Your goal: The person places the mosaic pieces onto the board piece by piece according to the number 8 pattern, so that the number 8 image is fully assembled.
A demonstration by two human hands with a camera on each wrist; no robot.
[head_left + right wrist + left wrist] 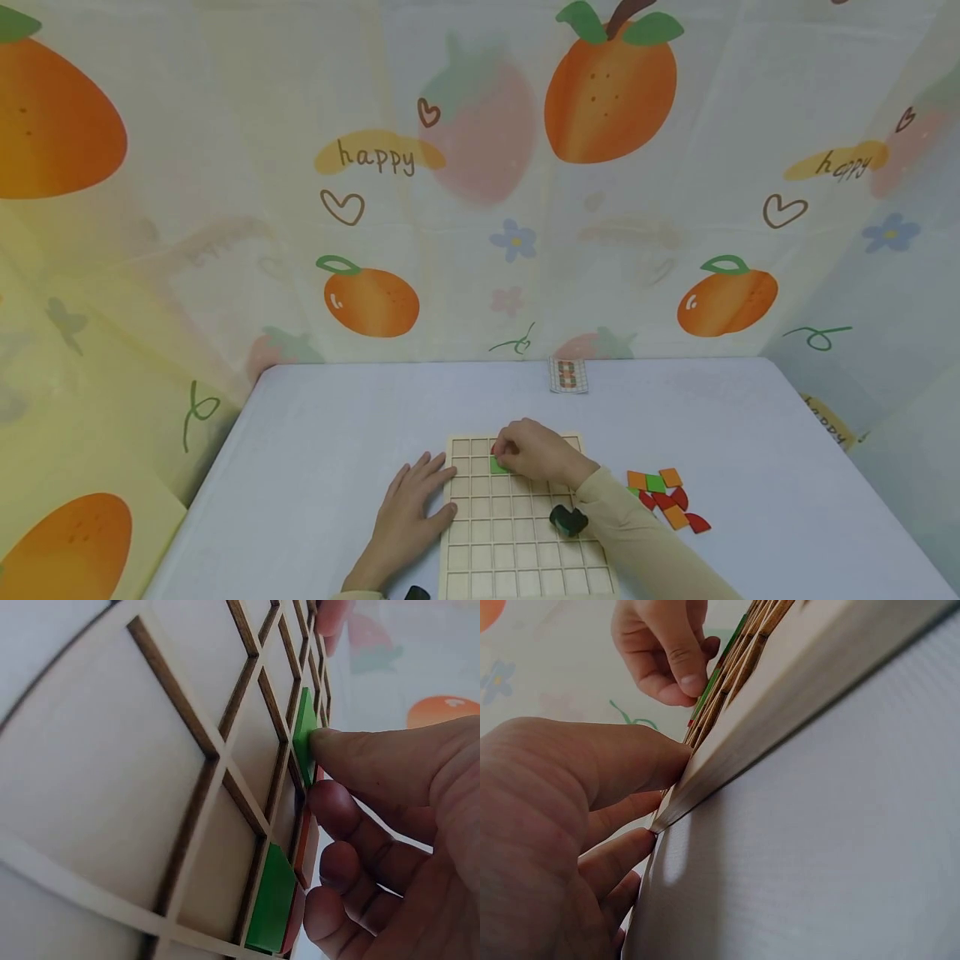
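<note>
A wooden grid board (480,533) lies on the table. My left hand (408,512) rests along its left side with spread fingers, thumb and fingertips touching the frame (727,765). Over the board's far rows is my right hand (536,452), its thumb and curled fingers at a green tile (304,739). In the head view a green tile (498,467) and a bit of red show beside the fingers. The right wrist view also has a second green tile (271,904), an orange piece (304,844) and red edges in the cells. The fingers partly hide these pieces.
Loose orange, green and red pieces (676,517) lie right of the board, beside my right sleeve. A small patterned card (567,376) lies near the table's far edge. Behind the table hangs a fruit-print cloth (480,250).
</note>
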